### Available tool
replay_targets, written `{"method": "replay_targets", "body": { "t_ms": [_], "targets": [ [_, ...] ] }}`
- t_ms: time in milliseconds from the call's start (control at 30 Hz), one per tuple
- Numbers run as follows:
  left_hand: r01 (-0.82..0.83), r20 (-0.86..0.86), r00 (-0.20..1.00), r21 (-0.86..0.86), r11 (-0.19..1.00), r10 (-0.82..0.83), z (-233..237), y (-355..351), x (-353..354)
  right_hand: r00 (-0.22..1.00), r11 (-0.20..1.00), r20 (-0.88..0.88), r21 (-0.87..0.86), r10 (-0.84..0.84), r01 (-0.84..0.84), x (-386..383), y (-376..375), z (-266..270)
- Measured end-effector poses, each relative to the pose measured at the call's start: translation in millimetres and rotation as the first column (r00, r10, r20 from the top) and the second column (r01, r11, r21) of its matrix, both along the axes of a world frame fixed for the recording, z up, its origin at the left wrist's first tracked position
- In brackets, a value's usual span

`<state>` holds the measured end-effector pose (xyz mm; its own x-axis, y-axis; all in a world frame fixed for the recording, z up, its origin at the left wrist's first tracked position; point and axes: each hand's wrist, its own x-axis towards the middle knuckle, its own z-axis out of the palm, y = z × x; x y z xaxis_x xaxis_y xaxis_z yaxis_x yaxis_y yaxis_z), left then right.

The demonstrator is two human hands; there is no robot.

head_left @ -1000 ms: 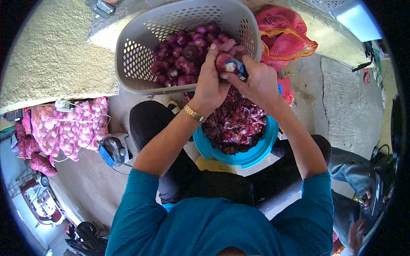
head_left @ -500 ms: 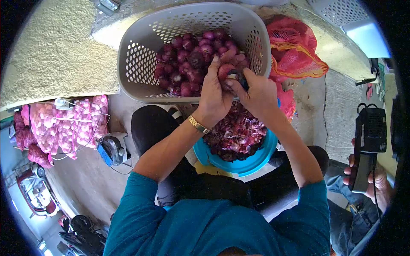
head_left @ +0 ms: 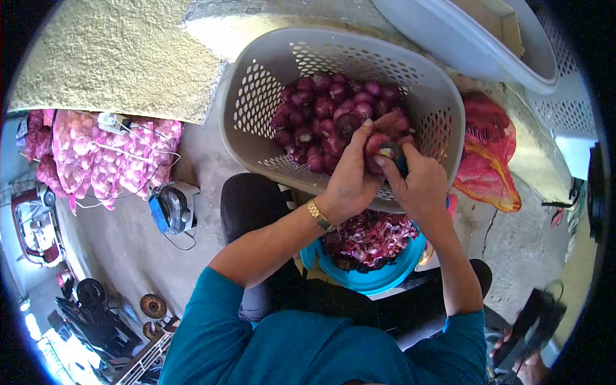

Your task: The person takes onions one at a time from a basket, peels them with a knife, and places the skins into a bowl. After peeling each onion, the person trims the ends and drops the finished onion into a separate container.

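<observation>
Over the near right side of the grey perforated basket [head_left: 343,46], both hands work on one red onion [head_left: 373,147]. My left hand [head_left: 350,183] wraps around its left side, thumb up along it. My right hand [head_left: 420,183] pinches the right side, thumb near a pale spot. A dark piece [head_left: 402,165] shows under the right fingers; I cannot make out what it is. Many red onions [head_left: 324,106] fill the basket bottom. Below my wrists, a blue basin [head_left: 369,282] holds loose onion skins [head_left: 369,240], partly hidden by my arms.
Pink net bags of bulbs [head_left: 96,157] lie at the left, by a blue-and-black device [head_left: 172,208] with a cord. A red net bag [head_left: 487,147] lies right of the basket. At lower right, another person's hand [head_left: 531,369] is near a blurred black device [head_left: 532,324].
The view has shifted, so the basket and my hands appear lower and further right. Both hands stay on the onion. The other person's black device appears lower in view.
</observation>
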<state>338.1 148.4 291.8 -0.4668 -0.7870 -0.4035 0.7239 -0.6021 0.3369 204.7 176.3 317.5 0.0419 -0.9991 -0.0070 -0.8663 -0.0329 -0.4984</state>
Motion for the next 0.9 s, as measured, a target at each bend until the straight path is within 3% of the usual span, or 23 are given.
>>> {"method": "replay_targets", "body": {
  "t_ms": [133,367,467,600,667,800,900],
  "targets": [
    [-0.047,0.063,0.997,0.089,0.995,0.041,0.8,-1.4,0.8,0.999,1.000,0.024,-0.003,0.023,-0.023,-2.3,-5.1,-13.8],
    [0.039,0.110,0.992,0.192,0.981,-0.061,-11.2,-7.3,-8.7,0.999,0.992,0.009,0.122,0.039,-0.040,-16.2,-9.1,-14.1],
    [0.119,0.037,0.991,0.166,0.979,-0.127,-10.6,-10.7,-10.2,0.998,0.993,0.041,0.114,0.039,-0.043,-21.3,-12.2,-13.7],
    [0.088,0.014,0.996,0.101,0.991,-0.090,-11.5,-16.3,-14.3,0.998,0.997,0.038,0.058,0.049,-0.051,-22.5,-16.0,-9.4],
    [0.101,-0.080,0.992,0.040,0.994,-0.097,-17.9,-17.5,-12.5,0.997,0.997,0.047,0.055,0.054,-0.057,-21.8,-19.0,-6.6],
    [0.058,-0.028,0.998,0.111,0.992,-0.056,-10.0,-21.1,-12.2,0.998,0.998,0.018,-0.011,0.059,-0.059,-20.2,-21.7,-11.4],
    [0.063,0.011,0.998,0.031,0.998,-0.063,-4.4,-25.1,-12.0,0.997,0.996,-0.013,-0.017,0.082,-0.083,-21.9,-25.4,-8.9]
  ]
}}
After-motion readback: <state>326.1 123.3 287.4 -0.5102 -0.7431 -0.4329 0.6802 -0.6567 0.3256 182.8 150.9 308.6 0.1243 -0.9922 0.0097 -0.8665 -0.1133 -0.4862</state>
